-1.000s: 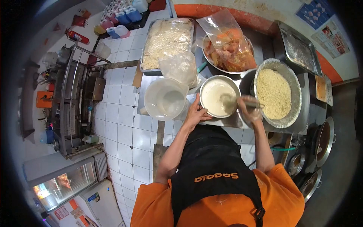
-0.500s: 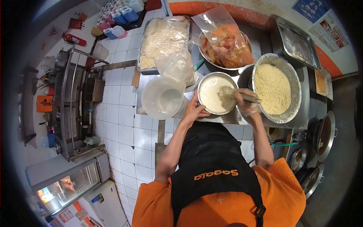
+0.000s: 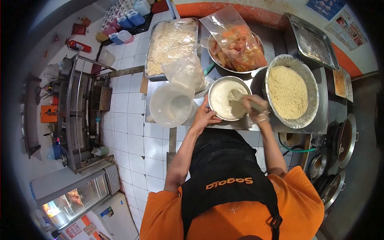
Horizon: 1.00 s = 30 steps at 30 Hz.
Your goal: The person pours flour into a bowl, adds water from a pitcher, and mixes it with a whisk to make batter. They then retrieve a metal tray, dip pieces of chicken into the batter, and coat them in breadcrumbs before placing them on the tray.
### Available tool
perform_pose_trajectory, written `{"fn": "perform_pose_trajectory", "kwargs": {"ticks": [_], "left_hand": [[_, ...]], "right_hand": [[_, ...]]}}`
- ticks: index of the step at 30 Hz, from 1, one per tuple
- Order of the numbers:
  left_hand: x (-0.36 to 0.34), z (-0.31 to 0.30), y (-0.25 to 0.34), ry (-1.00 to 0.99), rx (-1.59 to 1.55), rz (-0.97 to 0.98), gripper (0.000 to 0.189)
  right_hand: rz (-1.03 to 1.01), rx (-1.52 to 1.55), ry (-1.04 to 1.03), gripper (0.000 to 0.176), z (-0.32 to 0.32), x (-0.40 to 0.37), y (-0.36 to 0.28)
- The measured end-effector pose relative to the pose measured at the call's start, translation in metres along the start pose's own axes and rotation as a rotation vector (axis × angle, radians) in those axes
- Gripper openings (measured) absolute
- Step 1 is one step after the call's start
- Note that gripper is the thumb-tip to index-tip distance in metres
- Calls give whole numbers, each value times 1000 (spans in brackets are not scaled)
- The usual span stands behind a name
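A round metal bowl [image 3: 211, 105] of creamy white batter [image 3: 221, 95] sits at the table's front edge. My left hand [image 3: 205, 117] grips its left rim, thumb and fingers around the side. In my right hand [image 3: 257, 109] is a whisk [image 3: 237, 96], its wire head dipped in the batter and its handle blurred by motion. Left of the bowl stands a clear plastic bucket [image 3: 171, 105] with a little liquid in the bottom. On the right, close to my right hand, is a large oval basin [image 3: 312, 93] of pale yellow crumbs [image 3: 287, 93].
Behind the bowl are a pan of meat pieces [image 3: 236, 50] partly under a clear plastic bag [image 3: 224, 20] and a wrapped tray of crumbs [image 3: 172, 42]. A deep metal tray [image 3: 314, 44] stands back right. Large pans [image 3: 347, 140] sit lower right; a metal rack [image 3: 78, 112] is left.
The whisk has shifted slightly left through the batter, with my right hand turning and moving along with it. My left hand stays on the bowl's rim.
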State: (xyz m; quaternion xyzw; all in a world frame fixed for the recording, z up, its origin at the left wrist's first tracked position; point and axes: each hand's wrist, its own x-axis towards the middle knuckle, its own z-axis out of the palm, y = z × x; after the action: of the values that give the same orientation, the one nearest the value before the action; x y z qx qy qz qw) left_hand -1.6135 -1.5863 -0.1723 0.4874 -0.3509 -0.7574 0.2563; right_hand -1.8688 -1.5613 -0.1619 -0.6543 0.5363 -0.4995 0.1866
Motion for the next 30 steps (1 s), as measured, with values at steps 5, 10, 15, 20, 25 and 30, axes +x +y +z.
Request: {"fn": "perform_pose_trajectory", "kwargs": {"ticks": [5,10,15,20,25,30], "left_hand": [[-2,1,7,2,16,-9,87],[1,-1,10,-6,3,-9,87],[5,-2,3,22,-9,22,90],[3,-3,4,3,10,1,89],[9,-3,9,17,0,42,88],[7,1,8,47,0,39,84]], "right_hand": [[213,-68,-223,16,-16,-7,-11],[174,-90,-255,13,4,-11,-28],[-66,6,-145,31,5,2,10],[505,124,-217,12,-19,-6,4],[114,96,-233,12,-5,-19,-4],[-181,-219,105,18,21,-48,44]]}}
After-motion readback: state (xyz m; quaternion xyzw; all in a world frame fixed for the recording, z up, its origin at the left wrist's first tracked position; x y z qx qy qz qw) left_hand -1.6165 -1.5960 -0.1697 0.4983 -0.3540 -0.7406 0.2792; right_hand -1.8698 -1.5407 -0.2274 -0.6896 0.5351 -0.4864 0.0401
